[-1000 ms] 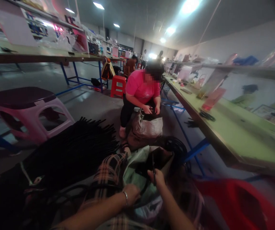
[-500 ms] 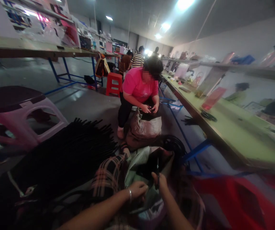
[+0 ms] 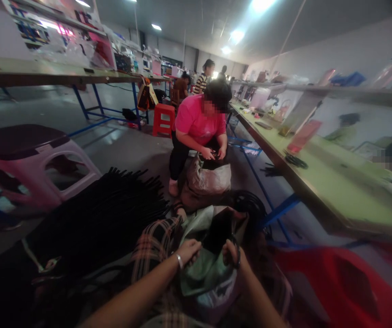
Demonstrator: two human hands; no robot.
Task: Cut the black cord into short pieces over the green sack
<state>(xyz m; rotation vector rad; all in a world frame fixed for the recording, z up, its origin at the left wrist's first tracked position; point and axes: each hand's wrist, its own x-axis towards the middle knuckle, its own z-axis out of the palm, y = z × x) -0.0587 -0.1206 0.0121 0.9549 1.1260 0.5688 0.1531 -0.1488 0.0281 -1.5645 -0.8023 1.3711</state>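
Note:
Over a pale open sack (image 3: 199, 278) with dark contents, both of my hands are raised close together. My left hand (image 3: 189, 252), with a silver bracelet at the wrist, is closed in a pinch; what it holds is too small and dark to name. To its right, my right hand (image 3: 231, 253) is closed around the handles of dark scissors (image 3: 238, 256). The sack stands between my knees in plaid trousers. A large bundle of long black strips (image 3: 89, 214), tied with a pale cord, lies on the left.
A person in a pink shirt (image 3: 199, 118) bends over another sack (image 3: 209, 180) just ahead. A pink stool (image 3: 59, 177) stands at left and a long green-topped table (image 3: 353, 182) at right. Red material (image 3: 332, 278) lies at lower right. Black coils (image 3: 250, 205) rest beyond my sack.
My left hand has moved up and slightly left, away from the sack's middle. My right hand has turned, and the scissors no longer point up as clearly. A background person in stripes has straightened.

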